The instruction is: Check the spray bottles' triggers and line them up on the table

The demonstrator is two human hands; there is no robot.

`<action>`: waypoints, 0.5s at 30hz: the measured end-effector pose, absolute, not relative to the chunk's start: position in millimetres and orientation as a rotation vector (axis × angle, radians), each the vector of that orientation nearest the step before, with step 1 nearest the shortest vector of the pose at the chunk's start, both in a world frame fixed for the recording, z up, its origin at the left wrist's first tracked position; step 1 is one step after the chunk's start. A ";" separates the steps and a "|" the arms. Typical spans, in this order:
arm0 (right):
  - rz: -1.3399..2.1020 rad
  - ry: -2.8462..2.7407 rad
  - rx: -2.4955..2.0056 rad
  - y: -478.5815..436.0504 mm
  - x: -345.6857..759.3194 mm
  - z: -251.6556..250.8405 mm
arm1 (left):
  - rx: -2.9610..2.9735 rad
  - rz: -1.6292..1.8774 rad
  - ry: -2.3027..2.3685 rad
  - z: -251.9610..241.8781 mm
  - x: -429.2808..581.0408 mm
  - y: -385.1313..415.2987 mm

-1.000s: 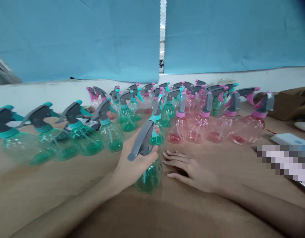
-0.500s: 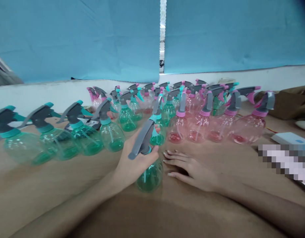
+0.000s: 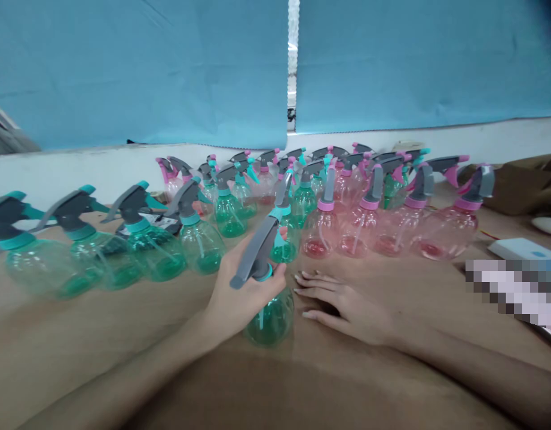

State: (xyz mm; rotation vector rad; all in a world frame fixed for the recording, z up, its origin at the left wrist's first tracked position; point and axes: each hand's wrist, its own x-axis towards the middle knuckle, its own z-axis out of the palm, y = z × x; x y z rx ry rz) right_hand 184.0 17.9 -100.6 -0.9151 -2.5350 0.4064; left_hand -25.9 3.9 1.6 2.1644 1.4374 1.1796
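Observation:
My left hand [image 3: 239, 286] is wrapped round the neck of a clear green spray bottle [image 3: 271, 319] with a grey trigger head and a teal collar. The bottle stands upright on the table in front of me, and its far side is partly hidden by the hand. My right hand [image 3: 342, 301] rests palm down on the table just right of that bottle, fingers stretched out and holding nothing. Close beyond the right fingertips stands a pink spray bottle [image 3: 319, 236].
Several green spray bottles [image 3: 154, 254] line the left; several pink ones [image 3: 403, 233] line the right, with more mixed bottles behind. At the right are a white box [image 3: 522, 249], a brown carton [image 3: 517, 185] and a blurred-out patch. Blue cloth [image 3: 145, 71] covers the back wall.

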 end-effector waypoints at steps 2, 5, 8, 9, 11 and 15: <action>0.401 -2.539 -0.930 17.4 183.7 -100.3 | 2.196 1.193 1.398 -0.6 -26.4 5.2; 0.398 -2.534 -0.928 17.1 183.8 -100.2 | 2.231 1.200 1.371 -2.6 -26.9 6.7; 0.404 -2.531 -0.918 17.5 184.2 -100.1 | 2.225 1.182 1.366 -1.4 -26.9 6.3; 0.406 -2.531 -0.917 17.6 184.4 -100.0 | 2.208 1.169 1.363 -0.4 -26.8 5.7; 0.413 -2.528 -0.918 17.8 184.5 -99.9 | 2.172 1.150 1.349 2.6 -26.5 4.0; 0.430 -2.505 -0.907 17.9 184.3 -99.6 | 2.143 1.157 1.305 9.8 -26.6 -0.1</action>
